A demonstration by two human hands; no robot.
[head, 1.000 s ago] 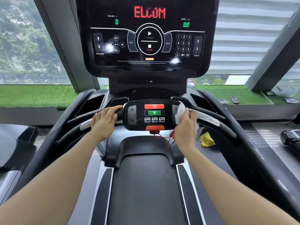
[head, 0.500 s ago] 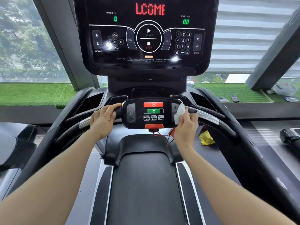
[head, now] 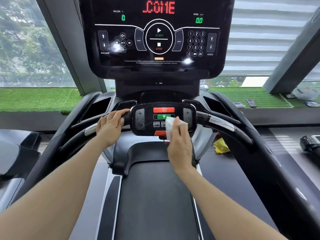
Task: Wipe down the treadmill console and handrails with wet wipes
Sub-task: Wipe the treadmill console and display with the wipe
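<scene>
One wet wipe [head: 170, 124], pinched by right hand [head: 180, 146] against one control panel [head: 162, 121] | left hand [head: 110, 126] grips one handrail [head: 86, 134] | one yellow cloth [head: 221, 146] on floor

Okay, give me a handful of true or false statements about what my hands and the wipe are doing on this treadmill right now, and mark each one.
1. The right hand holds the white wipe against the small control panel. True.
2. The left hand rests on the running belt. False: it grips the left handrail beside the panel.
3. The upper console shows speed 0.0. True.
4. The yellow cloth lies left of the treadmill. False: it lies on the right.
</scene>
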